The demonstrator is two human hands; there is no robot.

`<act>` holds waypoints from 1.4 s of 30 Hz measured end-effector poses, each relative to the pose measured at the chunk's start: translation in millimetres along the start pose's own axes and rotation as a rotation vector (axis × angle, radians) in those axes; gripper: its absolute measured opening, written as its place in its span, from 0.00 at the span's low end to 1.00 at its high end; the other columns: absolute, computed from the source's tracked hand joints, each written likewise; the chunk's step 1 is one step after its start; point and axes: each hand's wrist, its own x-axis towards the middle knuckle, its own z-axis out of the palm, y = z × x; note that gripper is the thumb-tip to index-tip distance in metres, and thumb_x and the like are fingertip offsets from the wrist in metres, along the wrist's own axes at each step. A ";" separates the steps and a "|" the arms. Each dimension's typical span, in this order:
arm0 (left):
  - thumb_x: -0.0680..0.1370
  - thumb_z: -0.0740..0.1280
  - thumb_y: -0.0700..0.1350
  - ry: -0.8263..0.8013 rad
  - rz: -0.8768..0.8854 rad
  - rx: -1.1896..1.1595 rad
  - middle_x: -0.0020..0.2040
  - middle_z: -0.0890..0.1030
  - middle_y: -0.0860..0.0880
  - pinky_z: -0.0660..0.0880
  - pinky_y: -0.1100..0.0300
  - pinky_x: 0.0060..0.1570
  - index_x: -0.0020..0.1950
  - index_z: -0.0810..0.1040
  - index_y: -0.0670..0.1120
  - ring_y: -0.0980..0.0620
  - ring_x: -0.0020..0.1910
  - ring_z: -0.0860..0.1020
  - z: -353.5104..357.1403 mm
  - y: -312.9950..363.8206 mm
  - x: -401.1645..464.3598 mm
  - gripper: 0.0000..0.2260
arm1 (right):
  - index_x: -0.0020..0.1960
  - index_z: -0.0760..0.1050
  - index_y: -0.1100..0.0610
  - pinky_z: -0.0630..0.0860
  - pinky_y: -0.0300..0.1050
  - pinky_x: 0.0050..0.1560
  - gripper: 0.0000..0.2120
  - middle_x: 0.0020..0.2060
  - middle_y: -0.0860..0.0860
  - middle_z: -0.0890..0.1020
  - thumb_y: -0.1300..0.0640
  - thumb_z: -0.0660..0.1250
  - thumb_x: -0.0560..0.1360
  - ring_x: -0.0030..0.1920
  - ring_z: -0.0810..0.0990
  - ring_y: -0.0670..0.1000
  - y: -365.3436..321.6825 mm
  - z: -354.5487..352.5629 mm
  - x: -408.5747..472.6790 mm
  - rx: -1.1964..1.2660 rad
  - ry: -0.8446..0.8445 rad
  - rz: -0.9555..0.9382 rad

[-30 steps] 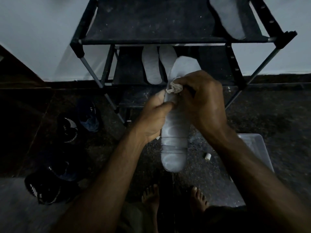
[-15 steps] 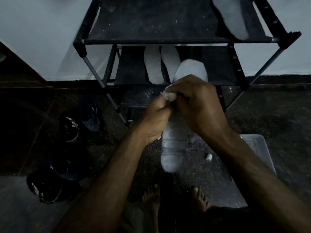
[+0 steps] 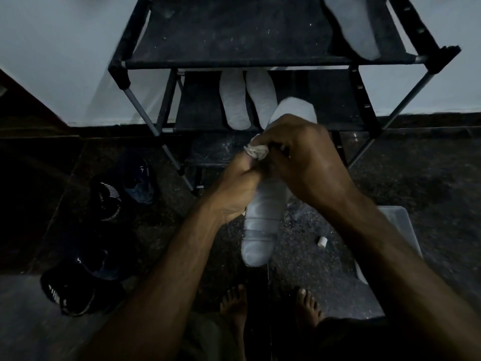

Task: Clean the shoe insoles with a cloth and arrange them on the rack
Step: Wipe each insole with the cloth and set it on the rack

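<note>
- Two hands meet mid-frame over one insole [image 3: 260,225]; it hangs lengthwise in the air in front of the rack [image 3: 234,59], heel end toward the bare feet at the bottom of the frame.
- Left hand [image 3: 234,188] has its grip curled round the insole's left edge near the middle. Judgement: it's the clamp, keeping the flexible piece stiff enough to rub.
- Right hand [image 3: 299,157] has fingers curled over a small bunched cloth [image 3: 256,152], pressing it on the insole's upper part. Wad is small, so pressure is local.
- Toe end of the insole pokes out above the right hand, overlapping the middle shelf in view; can't tell if it touches the shelf.
- Three insoles already on the rack: a pair [image 3: 247,100] side by side on the middle shelf, one [image 3: 351,24] at upper right on the top shelf. Likely the done ones, parked clear of the work.
- Top-shelf single has room beside it; probable slot for this one.
- Shoes [image 3: 104,201] sit on the floor at left, pale bin [image 3: 400,225] at right edge.
- Wipe step in progress; placement not yet done.
</note>
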 end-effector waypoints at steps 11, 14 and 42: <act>0.80 0.59 0.33 0.135 -0.080 -0.275 0.47 0.84 0.45 0.80 0.57 0.46 0.58 0.77 0.42 0.50 0.45 0.82 -7.3 6.1 3.5 0.12 | 0.51 0.82 0.61 0.81 0.40 0.47 0.08 0.45 0.51 0.85 0.66 0.72 0.73 0.46 0.84 0.48 24.2 -9.5 -3.6 0.684 0.303 0.531; 0.80 0.59 0.34 0.130 -0.076 -0.314 0.49 0.83 0.43 0.80 0.56 0.47 0.60 0.77 0.42 0.48 0.46 0.82 -9.4 8.7 3.1 0.12 | 0.52 0.82 0.63 0.80 0.39 0.47 0.08 0.45 0.52 0.86 0.67 0.71 0.73 0.47 0.84 0.49 20.8 -4.3 -6.2 0.727 0.195 0.548; 0.77 0.62 0.31 0.192 -0.037 -0.141 0.46 0.83 0.49 0.79 0.60 0.42 0.60 0.75 0.43 0.53 0.44 0.82 -4.2 5.2 0.8 0.14 | 0.52 0.84 0.56 0.80 0.51 0.41 0.07 0.44 0.51 0.86 0.57 0.69 0.75 0.43 0.83 0.49 36.7 0.3 -2.8 -0.029 0.337 0.071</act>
